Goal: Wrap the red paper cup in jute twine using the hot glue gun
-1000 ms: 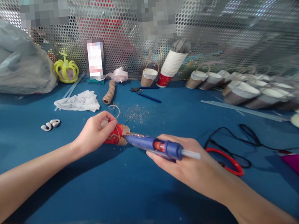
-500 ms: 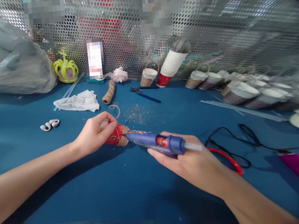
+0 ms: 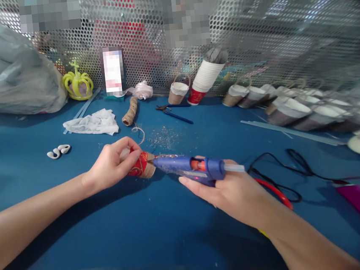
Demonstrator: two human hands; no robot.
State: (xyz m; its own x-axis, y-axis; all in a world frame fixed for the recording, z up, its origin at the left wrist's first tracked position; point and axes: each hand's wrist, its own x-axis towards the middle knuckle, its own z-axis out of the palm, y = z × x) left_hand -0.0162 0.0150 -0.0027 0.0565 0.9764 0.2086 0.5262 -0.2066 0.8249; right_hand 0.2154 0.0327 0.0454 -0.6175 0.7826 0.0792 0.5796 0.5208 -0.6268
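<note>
My left hand [image 3: 114, 163] is closed on a red paper cup [image 3: 141, 166] lying on its side, with a brown twine band round its base end. My right hand [image 3: 228, 189] is wrapped round a blue hot glue gun [image 3: 179, 166], whose glue stick [image 3: 234, 168] juts out at the back. The gun's nozzle is at the cup's base end; whether it touches cannot be made out. A twine strand runs from near the cup toward a roll of twine [image 3: 130, 112] behind it.
Pliers [image 3: 176, 114], a white cloth [image 3: 94, 123], earbuds [image 3: 59, 151] and a phone [image 3: 113, 71] lie or stand beyond my hands. Stacked paper cups [image 3: 205, 79] lean against the mesh. Several small baskets [image 3: 287, 111] stand right, with a black cable [image 3: 275, 166] nearer.
The glue gun and my right hand have shifted slightly right, and the nozzle has drawn back a little from the cup. My left hand keeps its hold on the cup.
</note>
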